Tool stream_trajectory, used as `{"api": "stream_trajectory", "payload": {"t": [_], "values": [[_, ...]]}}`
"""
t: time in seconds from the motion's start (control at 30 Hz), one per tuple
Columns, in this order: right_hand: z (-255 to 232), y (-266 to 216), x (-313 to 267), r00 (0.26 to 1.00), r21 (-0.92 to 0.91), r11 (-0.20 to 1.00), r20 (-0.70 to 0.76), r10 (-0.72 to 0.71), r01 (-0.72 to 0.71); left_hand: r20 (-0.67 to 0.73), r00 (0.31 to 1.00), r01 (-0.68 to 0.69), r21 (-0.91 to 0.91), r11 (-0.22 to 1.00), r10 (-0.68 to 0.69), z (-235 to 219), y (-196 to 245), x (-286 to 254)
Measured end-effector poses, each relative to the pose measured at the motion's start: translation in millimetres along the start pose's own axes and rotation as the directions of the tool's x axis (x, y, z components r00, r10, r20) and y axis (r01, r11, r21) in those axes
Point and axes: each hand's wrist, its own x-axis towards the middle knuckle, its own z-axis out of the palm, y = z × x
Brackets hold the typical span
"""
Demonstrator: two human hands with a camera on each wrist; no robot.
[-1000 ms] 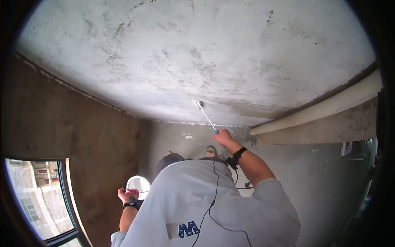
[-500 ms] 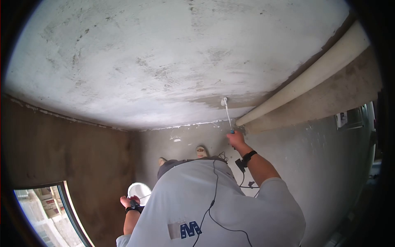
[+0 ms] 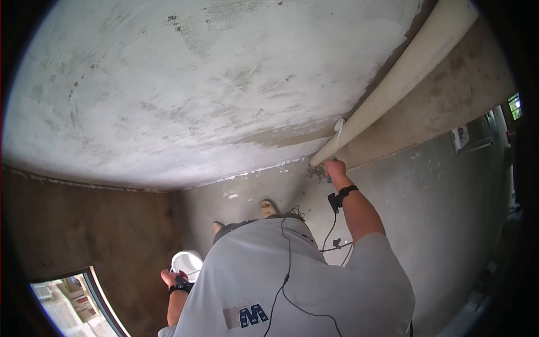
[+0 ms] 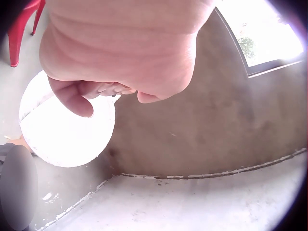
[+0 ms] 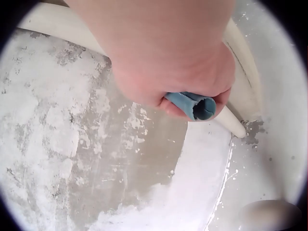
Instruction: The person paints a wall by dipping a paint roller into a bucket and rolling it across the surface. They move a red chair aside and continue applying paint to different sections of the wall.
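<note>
My right hand (image 3: 336, 169) grips a paint roller by its blue handle (image 5: 185, 102), whose hollow end shows below the fist. The white-coated roller head (image 3: 339, 124) is at the wall (image 3: 224, 112), close beside a pale pipe (image 3: 387, 84). Its thin frame crosses in front of the pipe in the head view. Low at my left side, my left hand (image 3: 170, 277) curls its fingers around the handle of a white bucket (image 3: 186, 262). The bucket's round opening looks bright white in the left wrist view, and my palm hides most of the grip.
White coating covers much of the wall, with a bare grey-brown strip (image 5: 159, 139) near the pipe. A brown side wall (image 3: 101, 224) with a window (image 3: 76, 303) stands at left. A red stool leg (image 4: 18, 38) shows behind the bucket. Cables hang near my right arm.
The roller has moved right along the lower wall to the pipe, and my right hand has moved with it. The head view has turned to the right. My left hand keeps hold of the bucket.
</note>
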Motion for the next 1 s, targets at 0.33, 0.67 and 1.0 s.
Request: {"api": "stream_trajectory", "payload": {"t": [0.33, 0.67, 1.0], "values": [[30.7, 30.5, -8.8, 0.996, 0.066, 0.996, 0.058, -0.066, 0.063, -0.022, 0.996, -0.081, 0.059, 0.995, 0.082, -5.7, -5.7, -31.4], [66.4, 57.6, -48.9, 0.927, -0.387, 0.868, 0.323, -0.189, 0.312, -0.041, 0.992, 0.116, -0.062, 0.991, -0.118, -59.2, -11.1, 34.1], [159.5, 34.3, -69.7, 0.703, -0.483, 0.592, 0.678, -0.213, 0.645, -0.008, 0.999, 0.051, -0.181, 0.982, -0.054, -99.8, -34.8, 3.1]]}}
